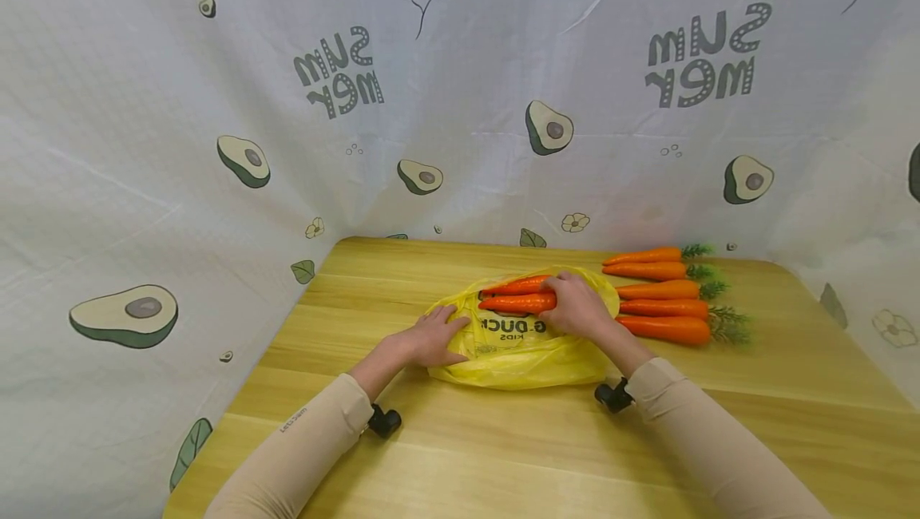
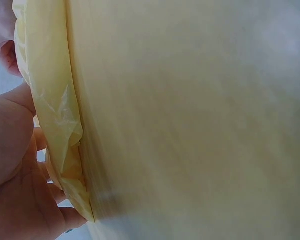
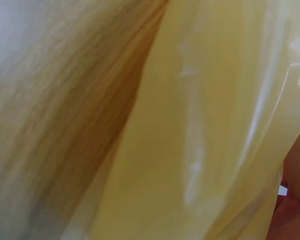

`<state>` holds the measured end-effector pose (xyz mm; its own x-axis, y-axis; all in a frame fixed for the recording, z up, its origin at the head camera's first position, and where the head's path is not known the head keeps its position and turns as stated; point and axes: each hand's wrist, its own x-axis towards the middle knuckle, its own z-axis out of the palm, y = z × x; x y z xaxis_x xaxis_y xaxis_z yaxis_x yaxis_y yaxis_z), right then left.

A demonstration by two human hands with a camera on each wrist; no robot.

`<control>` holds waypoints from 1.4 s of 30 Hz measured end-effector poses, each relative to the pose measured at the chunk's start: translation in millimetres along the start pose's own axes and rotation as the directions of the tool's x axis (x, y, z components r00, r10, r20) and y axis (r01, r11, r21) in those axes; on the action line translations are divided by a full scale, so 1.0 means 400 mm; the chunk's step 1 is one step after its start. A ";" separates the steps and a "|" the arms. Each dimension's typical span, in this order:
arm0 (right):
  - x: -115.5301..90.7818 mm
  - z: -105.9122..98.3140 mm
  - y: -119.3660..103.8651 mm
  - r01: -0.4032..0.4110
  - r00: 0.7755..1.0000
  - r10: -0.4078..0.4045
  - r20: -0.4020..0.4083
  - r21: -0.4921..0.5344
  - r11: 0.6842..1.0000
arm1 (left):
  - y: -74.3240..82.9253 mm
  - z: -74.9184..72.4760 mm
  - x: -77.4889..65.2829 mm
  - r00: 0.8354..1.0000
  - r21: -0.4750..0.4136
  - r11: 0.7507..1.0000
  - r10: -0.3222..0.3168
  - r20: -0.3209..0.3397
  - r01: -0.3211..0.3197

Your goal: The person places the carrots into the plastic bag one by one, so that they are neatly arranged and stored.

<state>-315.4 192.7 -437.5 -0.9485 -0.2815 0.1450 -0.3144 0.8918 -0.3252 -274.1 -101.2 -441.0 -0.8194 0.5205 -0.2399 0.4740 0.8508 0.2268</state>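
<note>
A yellow plastic bag [image 1: 517, 371] with dark printed lettering lies spread out on the table. Two orange carrots [image 1: 519, 303] rest over its printed side, tips pointing left. My right hand [image 1: 577, 306] grips them at their thick ends, and their tops are hidden under it. In the right wrist view the bag's yellow film [image 3: 200, 115] covers most of the picture, with a bit of the hand [image 3: 292, 205] at the edge. With fingers spread, my left hand [image 1: 434, 338] touches the bag's left edge; the left wrist view shows its fingers [image 2: 55, 192] along the film.
Several more carrots [image 1: 668, 331] with green leafy tops lie in a column on the right, the lower ones close against the bag. The wooden table [image 1: 503, 455] ends at a white curtain [image 1: 474, 88] printed with avocados. Each wrist carries a small black camera [image 1: 384, 421].
</note>
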 end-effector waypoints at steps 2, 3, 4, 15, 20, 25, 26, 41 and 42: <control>0.001 0.000 -0.001 0.003 1.000 -0.003 -0.004 0.000 1.000 | 0.000 -0.001 -0.001 1.000 0.001 1.000 0.001 -0.002 -0.001; 0.001 0.000 -0.002 0.003 1.000 -0.003 -0.006 0.000 1.000 | 0.000 -0.001 -0.001 1.000 0.001 1.000 0.002 -0.003 -0.002; 0.002 0.000 -0.002 0.003 1.000 -0.003 -0.008 0.000 1.000 | -0.001 -0.001 -0.001 1.000 0.001 1.000 0.003 -0.005 -0.003; 0.012 0.009 -0.014 0.005 0.999 -0.005 -0.037 -0.021 1.000 | -0.006 0.012 0.009 1.000 0.001 1.000 -0.013 0.000 0.013; 0.015 0.013 -0.018 -0.001 0.999 -0.001 -0.048 -0.037 0.999 | -0.006 0.011 0.009 1.000 0.004 1.000 -0.012 -0.001 0.012; 0.016 0.015 -0.018 -0.003 0.999 0.001 -0.050 -0.043 0.999 | -0.005 0.009 0.006 1.000 0.007 1.000 -0.011 -0.004 0.011; 0.015 0.015 -0.018 -0.004 0.999 0.002 -0.050 -0.043 0.999 | -0.005 0.008 0.006 1.000 0.005 1.000 -0.012 -0.004 0.012; 0.008 0.011 -0.025 0.005 0.999 -0.006 -0.052 -0.028 1.000 | -0.002 0.007 0.001 1.000 -0.008 1.000 -0.007 -0.008 0.007; 0.007 0.011 -0.026 0.007 0.999 -0.009 -0.052 -0.029 1.000 | -0.002 0.006 0.001 1.000 -0.008 1.000 -0.007 -0.007 0.007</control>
<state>-314.9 181.1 -437.8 -0.9424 -0.2706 0.1965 -0.3202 0.8996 -0.2971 -273.9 -101.7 -443.5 -0.8251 0.5137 -0.2354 0.4655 0.8540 0.2322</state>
